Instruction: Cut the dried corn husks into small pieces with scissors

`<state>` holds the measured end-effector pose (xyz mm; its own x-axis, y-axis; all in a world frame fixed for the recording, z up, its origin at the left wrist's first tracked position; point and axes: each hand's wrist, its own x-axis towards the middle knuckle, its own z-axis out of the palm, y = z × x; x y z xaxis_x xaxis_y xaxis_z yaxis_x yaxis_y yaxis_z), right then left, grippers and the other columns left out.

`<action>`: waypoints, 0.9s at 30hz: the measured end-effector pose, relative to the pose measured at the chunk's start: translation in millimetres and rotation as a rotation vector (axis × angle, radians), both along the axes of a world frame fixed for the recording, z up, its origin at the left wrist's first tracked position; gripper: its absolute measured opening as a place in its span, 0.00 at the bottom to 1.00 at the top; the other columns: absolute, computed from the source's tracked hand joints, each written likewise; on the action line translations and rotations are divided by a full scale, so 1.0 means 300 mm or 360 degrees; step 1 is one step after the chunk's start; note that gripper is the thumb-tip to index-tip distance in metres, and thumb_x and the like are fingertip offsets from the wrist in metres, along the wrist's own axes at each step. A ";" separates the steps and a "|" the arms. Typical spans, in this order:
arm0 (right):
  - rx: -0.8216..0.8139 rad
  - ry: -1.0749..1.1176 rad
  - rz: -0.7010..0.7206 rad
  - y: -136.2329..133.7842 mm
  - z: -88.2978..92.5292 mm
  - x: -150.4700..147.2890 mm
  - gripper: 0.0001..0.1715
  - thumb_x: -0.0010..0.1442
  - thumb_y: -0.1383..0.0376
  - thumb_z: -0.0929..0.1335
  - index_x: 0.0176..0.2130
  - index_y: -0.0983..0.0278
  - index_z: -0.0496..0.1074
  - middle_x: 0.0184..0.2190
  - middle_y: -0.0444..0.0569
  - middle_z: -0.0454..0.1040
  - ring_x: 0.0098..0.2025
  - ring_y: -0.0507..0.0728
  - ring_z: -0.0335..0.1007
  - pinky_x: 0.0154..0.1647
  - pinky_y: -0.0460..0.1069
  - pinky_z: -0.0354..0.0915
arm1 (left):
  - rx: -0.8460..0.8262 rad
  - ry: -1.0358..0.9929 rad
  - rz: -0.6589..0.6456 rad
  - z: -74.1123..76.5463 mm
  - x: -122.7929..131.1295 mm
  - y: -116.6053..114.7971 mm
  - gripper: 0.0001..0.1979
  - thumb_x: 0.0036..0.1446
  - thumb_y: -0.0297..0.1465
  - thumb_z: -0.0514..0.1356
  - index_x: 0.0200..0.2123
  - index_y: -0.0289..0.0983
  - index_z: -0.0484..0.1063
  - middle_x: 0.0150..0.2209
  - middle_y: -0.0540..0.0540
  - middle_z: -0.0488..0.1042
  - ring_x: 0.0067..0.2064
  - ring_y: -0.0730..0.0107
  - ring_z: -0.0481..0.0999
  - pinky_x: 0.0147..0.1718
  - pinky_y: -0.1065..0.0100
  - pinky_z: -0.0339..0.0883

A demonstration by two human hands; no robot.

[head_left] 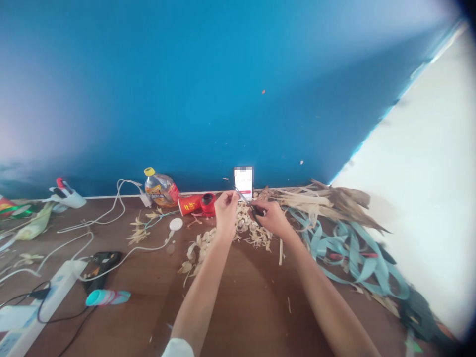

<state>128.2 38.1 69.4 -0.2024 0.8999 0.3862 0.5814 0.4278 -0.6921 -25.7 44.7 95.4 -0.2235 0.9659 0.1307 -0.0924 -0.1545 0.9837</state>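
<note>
My left hand (226, 207) is pinched shut on a small strip I cannot make out, held above a pile of pale cut husk scraps (226, 238). My right hand (270, 216) is closed on the dark handles of a pair of scissors (248, 202), whose blades point up and left toward the left hand's fingertips. Both hands hover close together near the back of the brown table (245, 302), just in front of a phone (243, 181) leaning upright against the blue wall.
Dried husks (327, 198) and teal ribbon strips (353, 258) lie at right. A red cup on its side (190, 204), a plastic bottle (160, 189), white cables (111, 213), a power strip (44, 302), a black device (102, 263) and a teal tube (107, 297) lie at left.
</note>
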 end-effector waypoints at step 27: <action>-0.0015 0.0040 -0.0014 -0.003 0.008 0.006 0.15 0.51 0.66 0.67 0.39 0.64 0.78 0.21 0.44 0.72 0.23 0.51 0.62 0.26 0.45 0.55 | 0.0082 0.0214 -0.0079 0.021 -0.033 0.003 0.12 0.53 0.38 0.59 0.32 0.34 0.72 0.29 0.48 0.72 0.32 0.72 0.68 0.34 0.71 0.62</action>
